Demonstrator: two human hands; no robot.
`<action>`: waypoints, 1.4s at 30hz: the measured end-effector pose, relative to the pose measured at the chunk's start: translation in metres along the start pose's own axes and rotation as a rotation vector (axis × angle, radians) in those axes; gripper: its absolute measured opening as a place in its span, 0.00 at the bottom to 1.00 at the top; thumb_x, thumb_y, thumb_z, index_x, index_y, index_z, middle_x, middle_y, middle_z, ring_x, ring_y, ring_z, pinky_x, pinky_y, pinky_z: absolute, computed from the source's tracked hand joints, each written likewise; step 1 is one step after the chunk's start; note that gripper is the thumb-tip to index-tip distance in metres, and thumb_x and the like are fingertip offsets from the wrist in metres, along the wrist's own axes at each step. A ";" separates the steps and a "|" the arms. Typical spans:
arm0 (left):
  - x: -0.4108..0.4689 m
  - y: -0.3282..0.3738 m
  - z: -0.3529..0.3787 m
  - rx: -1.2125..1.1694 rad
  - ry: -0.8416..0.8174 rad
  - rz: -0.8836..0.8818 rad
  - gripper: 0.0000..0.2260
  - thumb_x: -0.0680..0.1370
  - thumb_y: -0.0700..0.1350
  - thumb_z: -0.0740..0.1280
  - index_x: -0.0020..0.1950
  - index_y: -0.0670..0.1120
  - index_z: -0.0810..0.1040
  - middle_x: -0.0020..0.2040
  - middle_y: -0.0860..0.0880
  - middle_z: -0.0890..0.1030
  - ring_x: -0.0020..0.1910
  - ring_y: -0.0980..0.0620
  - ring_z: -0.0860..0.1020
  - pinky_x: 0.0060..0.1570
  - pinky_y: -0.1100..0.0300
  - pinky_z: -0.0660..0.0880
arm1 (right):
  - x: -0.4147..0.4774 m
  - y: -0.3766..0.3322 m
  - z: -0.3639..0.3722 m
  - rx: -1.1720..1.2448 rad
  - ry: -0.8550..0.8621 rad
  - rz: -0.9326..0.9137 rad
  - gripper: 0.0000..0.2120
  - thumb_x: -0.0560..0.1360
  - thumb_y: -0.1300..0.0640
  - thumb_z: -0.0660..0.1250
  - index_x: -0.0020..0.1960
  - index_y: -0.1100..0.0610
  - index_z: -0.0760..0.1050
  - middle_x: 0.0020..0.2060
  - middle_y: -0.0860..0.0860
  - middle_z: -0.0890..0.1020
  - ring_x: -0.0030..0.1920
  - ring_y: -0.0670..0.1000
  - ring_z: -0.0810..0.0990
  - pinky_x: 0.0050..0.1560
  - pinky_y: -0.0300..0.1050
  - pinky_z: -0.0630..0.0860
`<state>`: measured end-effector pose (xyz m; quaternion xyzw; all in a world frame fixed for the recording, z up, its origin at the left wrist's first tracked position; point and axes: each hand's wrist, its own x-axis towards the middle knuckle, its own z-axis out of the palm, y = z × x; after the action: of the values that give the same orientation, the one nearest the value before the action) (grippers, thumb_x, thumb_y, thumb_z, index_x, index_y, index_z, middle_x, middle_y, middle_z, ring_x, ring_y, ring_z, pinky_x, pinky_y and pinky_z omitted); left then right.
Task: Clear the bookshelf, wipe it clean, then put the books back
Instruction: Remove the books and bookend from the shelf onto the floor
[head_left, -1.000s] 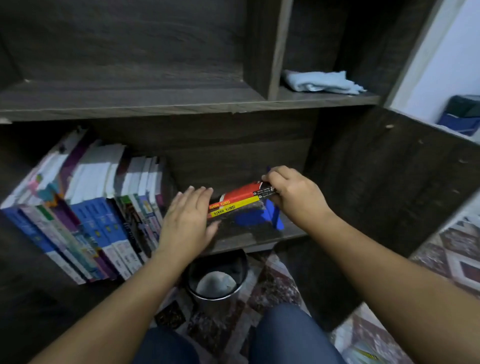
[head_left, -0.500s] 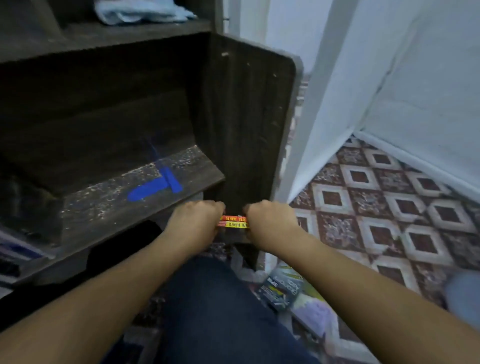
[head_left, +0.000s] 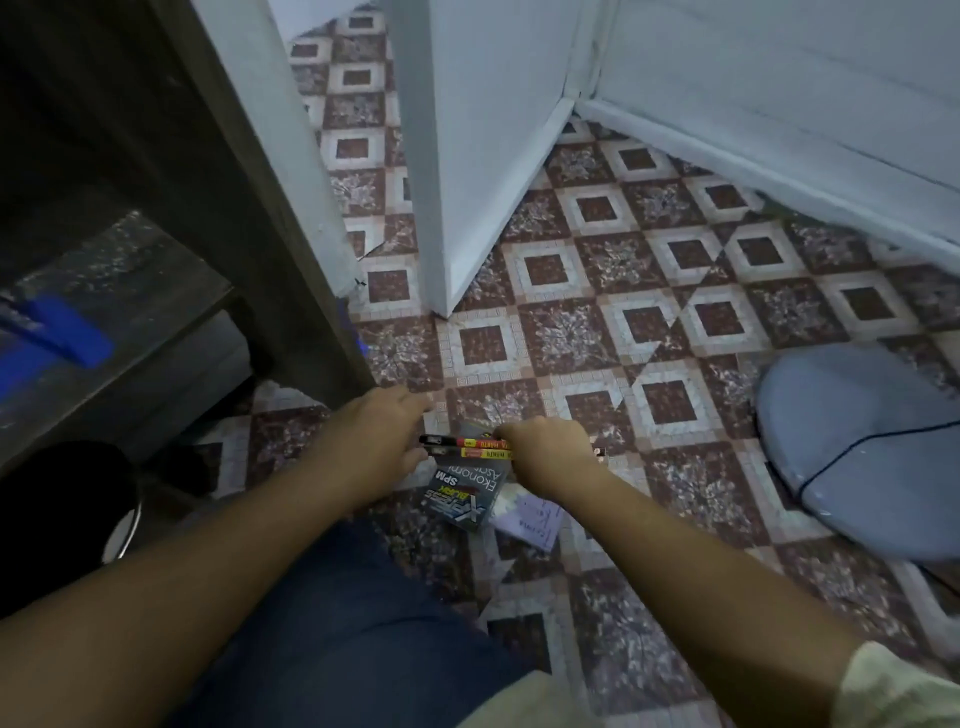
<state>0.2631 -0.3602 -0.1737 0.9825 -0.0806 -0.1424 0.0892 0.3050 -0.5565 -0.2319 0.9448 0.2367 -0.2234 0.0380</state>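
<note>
Holding two thin books (head_left: 467, 448) level between both hands, low over the patterned floor (head_left: 613, 332) — spines stacked, red above yellow. Curling the left hand (head_left: 382, 436) round the dark end at nine o'clock of the pair. Wrapping the right hand (head_left: 545, 452) round the end at three o'clock, fingertips tucked out of sight. Hanging directly over a grey book (head_left: 460, 496) lying flat on the tiles at six o'clock of the pair; touching it or just above, impossible to tell. Lying just beside that, toward four o'clock, a white booklet (head_left: 530, 522). Standing at nine to eleven o'clock of the view, the dark bookshelf (head_left: 234, 182) — its dusty shelf board (head_left: 135, 270) bearing a strip of blue tape (head_left: 67, 332). Resting at three o'clock, well apart from the books, a rounded blue-grey cushion (head_left: 883, 415).
</note>
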 end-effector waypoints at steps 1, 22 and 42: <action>0.005 0.001 0.008 0.003 -0.011 0.010 0.25 0.76 0.51 0.69 0.71 0.50 0.68 0.63 0.51 0.73 0.62 0.51 0.72 0.57 0.58 0.71 | 0.007 0.006 0.013 0.015 -0.012 0.019 0.21 0.77 0.65 0.60 0.66 0.48 0.71 0.47 0.53 0.81 0.41 0.56 0.78 0.35 0.46 0.70; 0.045 -0.009 0.059 0.068 -0.179 0.064 0.26 0.78 0.56 0.64 0.72 0.47 0.64 0.65 0.49 0.70 0.66 0.49 0.67 0.65 0.56 0.68 | 0.053 0.023 0.219 0.305 -0.661 0.221 0.46 0.75 0.49 0.70 0.78 0.43 0.41 0.76 0.57 0.33 0.75 0.68 0.40 0.72 0.70 0.47; -0.040 -0.051 -0.027 0.046 0.211 -0.204 0.22 0.78 0.54 0.64 0.70 0.51 0.68 0.63 0.50 0.73 0.61 0.50 0.72 0.54 0.55 0.72 | 0.015 -0.068 -0.071 0.210 0.487 -0.050 0.13 0.78 0.53 0.61 0.61 0.54 0.75 0.54 0.51 0.80 0.55 0.55 0.77 0.57 0.50 0.70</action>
<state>0.2403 -0.2990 -0.1477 0.9969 0.0264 -0.0446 0.0598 0.3137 -0.4775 -0.1727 0.9633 0.2377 -0.0138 -0.1239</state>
